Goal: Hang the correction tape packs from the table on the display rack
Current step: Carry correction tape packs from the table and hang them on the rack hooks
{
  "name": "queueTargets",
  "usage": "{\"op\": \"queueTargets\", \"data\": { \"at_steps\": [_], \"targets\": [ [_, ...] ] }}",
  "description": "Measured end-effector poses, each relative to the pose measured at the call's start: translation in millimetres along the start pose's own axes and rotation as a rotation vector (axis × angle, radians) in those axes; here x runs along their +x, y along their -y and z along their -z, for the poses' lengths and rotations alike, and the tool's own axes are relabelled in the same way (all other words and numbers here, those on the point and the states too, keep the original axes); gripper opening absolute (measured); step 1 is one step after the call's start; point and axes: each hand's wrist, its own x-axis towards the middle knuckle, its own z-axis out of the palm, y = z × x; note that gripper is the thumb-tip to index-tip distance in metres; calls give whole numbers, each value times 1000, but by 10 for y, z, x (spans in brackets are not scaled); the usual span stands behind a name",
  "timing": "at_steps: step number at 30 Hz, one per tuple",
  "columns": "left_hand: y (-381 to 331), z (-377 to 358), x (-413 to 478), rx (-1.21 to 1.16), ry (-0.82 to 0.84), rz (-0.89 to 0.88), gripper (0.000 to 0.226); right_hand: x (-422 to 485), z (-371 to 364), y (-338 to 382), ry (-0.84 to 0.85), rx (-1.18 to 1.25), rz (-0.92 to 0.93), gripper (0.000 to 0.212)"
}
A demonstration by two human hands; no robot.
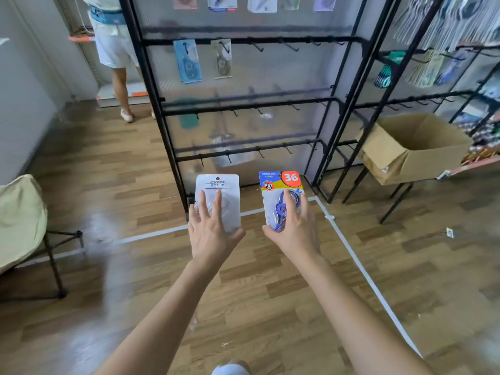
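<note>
- Left hand (209, 228) spread wide over the white pack (219, 186), fingers almost straight across the blister, thumb pinching the lower edge; pack upright, in front of the display rack (243, 106) and below its lowest rail.
- Right hand (293, 228) pinching the blue pack (280, 185) the same way, just beside the white one, equally short of the rack.
- Probably the carry toward free hooks (290, 46): better to hang one pack at a time than both together.
- Worth keeping fingers low on each card, away from the hang hole (217, 178) at the top edge.
- Line the hole up square with a hook tip, then slide the card back to the rail.
- Already hanging on the rack's upper rail: a light-blue pack (188, 60) and a grey pack (222, 58), with bare hooks to their right.
- Right of the rack, an open cardboard box (414, 147); left of it, a cloth-seated stool (19, 220); behind its left end, another person (116, 44).
- No apparent obstacle between hands and rack; protruding hook tips likely to snag a tilted card.
</note>
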Motion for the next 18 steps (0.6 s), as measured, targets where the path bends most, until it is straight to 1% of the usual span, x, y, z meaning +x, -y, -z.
{"op": "queueTargets", "data": {
  "at_steps": [6, 13, 18],
  "targets": [
    [-398, -227, 841, -11, -36, -14, 99, 901, 113, -206, -63, -12, 26, 90],
    [-821, -393, 2161, -23, -120, -51, 97, 2287, 213, -317, -98, -53, 63, 91],
    [-1156, -386, 3102, -13, -156, -113, 97, 3253, 338, -281, -157, -27, 91, 91]
  ]
}}
